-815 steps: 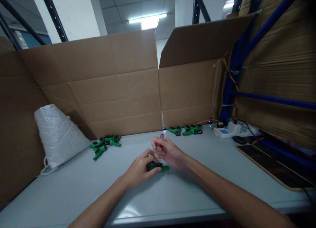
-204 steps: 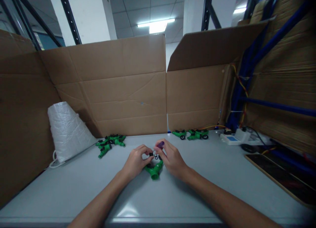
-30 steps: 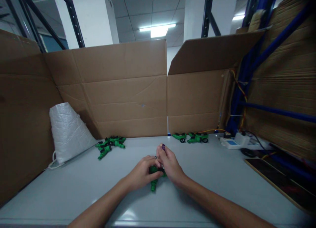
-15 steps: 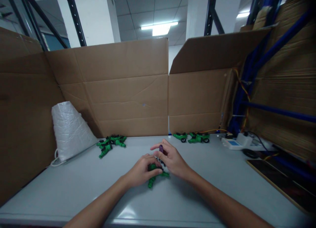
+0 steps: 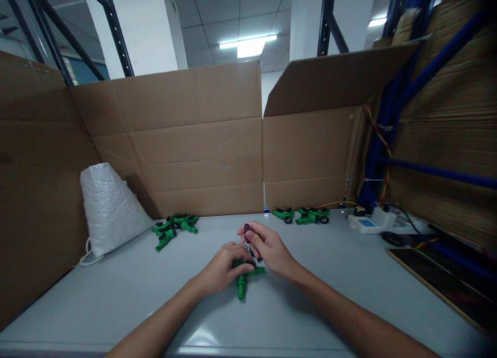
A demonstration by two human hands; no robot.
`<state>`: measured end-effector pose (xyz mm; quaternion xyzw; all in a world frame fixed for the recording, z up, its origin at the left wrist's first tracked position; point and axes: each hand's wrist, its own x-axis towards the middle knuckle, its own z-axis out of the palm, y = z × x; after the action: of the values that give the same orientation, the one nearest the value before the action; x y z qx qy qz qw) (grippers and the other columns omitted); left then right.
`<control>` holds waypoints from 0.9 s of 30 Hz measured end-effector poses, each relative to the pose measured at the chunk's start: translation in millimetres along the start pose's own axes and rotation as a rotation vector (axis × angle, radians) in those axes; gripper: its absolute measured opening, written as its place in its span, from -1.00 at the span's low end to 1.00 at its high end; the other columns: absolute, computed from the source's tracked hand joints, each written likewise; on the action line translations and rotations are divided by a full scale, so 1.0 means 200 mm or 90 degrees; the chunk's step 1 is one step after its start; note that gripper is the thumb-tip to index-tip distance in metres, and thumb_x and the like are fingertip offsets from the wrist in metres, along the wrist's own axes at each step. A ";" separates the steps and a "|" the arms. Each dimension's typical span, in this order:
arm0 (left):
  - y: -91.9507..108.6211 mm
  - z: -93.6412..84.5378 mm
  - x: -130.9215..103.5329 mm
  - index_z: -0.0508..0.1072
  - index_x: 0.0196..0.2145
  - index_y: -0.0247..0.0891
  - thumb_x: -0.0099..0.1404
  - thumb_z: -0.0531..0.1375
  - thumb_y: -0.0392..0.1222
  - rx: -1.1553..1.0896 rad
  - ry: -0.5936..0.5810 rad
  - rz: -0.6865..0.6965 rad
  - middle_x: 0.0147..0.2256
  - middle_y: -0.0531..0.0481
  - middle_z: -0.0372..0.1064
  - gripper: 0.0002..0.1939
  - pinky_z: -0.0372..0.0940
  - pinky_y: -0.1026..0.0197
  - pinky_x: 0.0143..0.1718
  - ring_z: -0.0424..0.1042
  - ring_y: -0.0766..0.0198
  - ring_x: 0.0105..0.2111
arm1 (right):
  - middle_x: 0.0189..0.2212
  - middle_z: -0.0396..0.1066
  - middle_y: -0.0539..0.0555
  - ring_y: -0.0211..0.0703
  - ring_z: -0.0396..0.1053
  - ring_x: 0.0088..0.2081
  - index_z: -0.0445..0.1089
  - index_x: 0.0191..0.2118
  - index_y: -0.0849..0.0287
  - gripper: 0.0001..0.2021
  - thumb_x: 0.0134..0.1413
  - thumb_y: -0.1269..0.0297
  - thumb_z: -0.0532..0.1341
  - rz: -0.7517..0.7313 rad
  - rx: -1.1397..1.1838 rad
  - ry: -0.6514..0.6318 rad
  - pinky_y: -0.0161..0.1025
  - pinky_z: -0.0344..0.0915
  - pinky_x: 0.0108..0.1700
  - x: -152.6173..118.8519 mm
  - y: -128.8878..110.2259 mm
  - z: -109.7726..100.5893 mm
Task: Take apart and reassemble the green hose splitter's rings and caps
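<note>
In the middle of the table, my left hand (image 5: 228, 264) grips a green toy vehicle (image 5: 241, 286) with black parts, its fingers covering much of the toy. The toy's green arms stick out toward me and to the right. My right hand (image 5: 271, 248) pinches a small screwdriver with a dark purple handle (image 5: 247, 227), held nearly upright above the toy. Its tip is hidden among the fingers. A small black and white part shows between the two hands, too small to name.
Several similar green toys (image 5: 166, 239) lie at the back left beside a white padded bag (image 5: 111, 208). More green toy vehicles (image 5: 312, 216) stand at the back right. A power strip (image 5: 367, 224) and a dark panel (image 5: 435, 280) are at the right. Cardboard walls (image 5: 202, 151) enclose the table.
My right hand has closed its fingers around the screwdriver handle, which has shifted slightly left. The toy has turned a little under my left hand. The view has shifted slightly.
</note>
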<state>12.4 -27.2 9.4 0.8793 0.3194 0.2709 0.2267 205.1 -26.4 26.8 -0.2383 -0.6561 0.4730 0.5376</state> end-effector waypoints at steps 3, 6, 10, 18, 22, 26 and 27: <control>0.00 0.00 0.01 0.63 -0.16 -0.24 0.44 0.26 0.11 -0.006 -0.002 0.004 -0.18 -0.12 0.58 -0.65 0.28 0.06 0.12 0.46 0.06 -0.03 | -0.37 0.37 -0.02 -0.34 0.15 -0.57 0.45 -0.10 0.14 -0.58 0.35 -0.17 0.18 0.008 0.049 0.001 -0.36 0.08 -0.55 -0.01 0.03 0.02; -0.01 0.00 0.00 0.65 -0.12 -0.24 0.43 0.25 0.14 -0.021 -0.005 -0.013 -0.17 -0.15 0.58 -0.62 0.31 0.03 0.11 0.48 0.04 -0.03 | -0.39 0.36 -0.04 -0.27 0.26 -0.47 0.37 -0.06 0.09 -0.59 0.28 -0.17 0.28 0.014 0.094 0.034 -0.39 0.16 -0.50 -0.03 0.05 0.05; -0.03 0.01 -0.01 0.67 -0.10 -0.24 0.42 0.28 0.11 -0.049 -0.004 -0.041 -0.15 -0.17 0.58 -0.64 0.34 0.07 0.08 0.49 0.04 -0.03 | -0.41 0.44 -0.04 -0.28 0.25 -0.51 0.26 -0.16 0.07 -0.56 0.19 -0.16 0.36 0.029 0.141 0.047 -0.41 0.12 -0.53 -0.02 0.06 0.06; 0.00 0.00 0.00 0.67 -0.09 -0.22 0.42 0.29 0.08 -0.075 -0.025 -0.032 -0.09 -0.13 0.61 -0.66 0.29 0.03 0.18 0.50 0.05 0.01 | -0.61 0.20 -0.12 -0.36 0.02 -0.63 0.46 -0.27 0.17 -0.45 0.25 -0.31 0.21 0.047 0.090 0.011 -0.38 -0.03 -0.59 -0.01 0.02 0.05; 0.02 -0.01 0.00 0.67 -0.06 -0.21 0.43 0.28 0.08 -0.071 -0.019 -0.021 -0.08 -0.14 0.62 -0.66 0.30 0.03 0.16 0.51 0.06 0.01 | -0.50 0.31 -0.08 -0.40 0.03 -0.63 0.41 -0.23 0.16 -0.43 0.19 -0.36 0.23 0.067 0.138 0.027 -0.40 0.00 -0.60 -0.01 0.02 0.04; 0.02 -0.01 0.00 0.67 -0.06 -0.20 0.44 0.28 0.08 -0.063 -0.018 -0.014 -0.08 -0.12 0.63 -0.66 0.29 0.05 0.17 0.51 0.08 0.01 | -0.50 0.36 -0.13 -0.40 0.07 -0.65 0.25 -0.16 0.07 -0.46 0.09 -0.27 0.38 0.051 0.169 0.030 -0.44 -0.03 -0.62 0.00 0.04 0.03; 0.01 -0.01 0.00 0.67 -0.06 -0.20 0.43 0.28 0.09 -0.062 -0.019 -0.013 -0.08 -0.12 0.63 -0.66 0.28 0.05 0.18 0.51 0.08 0.01 | -0.49 0.38 -0.13 -0.40 0.07 -0.66 0.24 -0.17 0.06 -0.47 0.11 -0.27 0.37 0.051 0.169 0.028 -0.44 -0.03 -0.63 0.00 0.05 0.03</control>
<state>12.3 -28.3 12.7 0.8680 0.3111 0.2708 0.2767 197.0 -24.0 18.5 -0.2014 -0.5660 0.5711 0.5593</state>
